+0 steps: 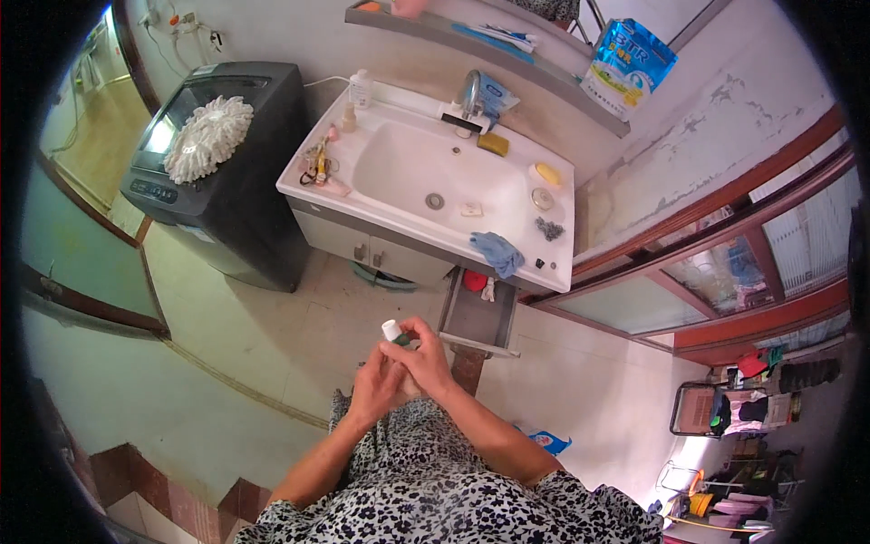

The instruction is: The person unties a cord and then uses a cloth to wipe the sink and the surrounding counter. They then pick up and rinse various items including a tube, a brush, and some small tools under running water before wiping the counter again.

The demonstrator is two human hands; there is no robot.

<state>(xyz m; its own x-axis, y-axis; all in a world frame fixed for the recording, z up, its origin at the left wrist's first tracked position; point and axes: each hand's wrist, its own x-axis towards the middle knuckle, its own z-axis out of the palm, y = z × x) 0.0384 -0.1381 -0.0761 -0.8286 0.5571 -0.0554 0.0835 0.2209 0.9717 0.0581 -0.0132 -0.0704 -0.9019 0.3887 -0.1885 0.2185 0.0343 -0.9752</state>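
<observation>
In front of my body, both hands come together around a small bottle point(393, 332) with a white cap and a dark green part below it. My right hand point(428, 359) is closed on the bottle, its thumb and fingers at the green part. Against it, lower and to the left, my left hand point(375, 388) is also closed, with its fingers at the bottle's lower end. The hands cover most of the bottle. Just beyond them an open drawer point(476, 325) sticks out under the washbasin point(390, 168), with a red round thing point(474, 280) inside.
A dark washing machine point(258, 195) bearing a white ruffled cover point(210, 138) stands at the left. On the basin lie a blue cloth point(497, 254), a yellow sponge point(493, 144) and a soap bar point(471, 209). A blue pouch point(632, 63) stands on the shelf point(544, 74). Framed glass panels point(652, 308) line the right.
</observation>
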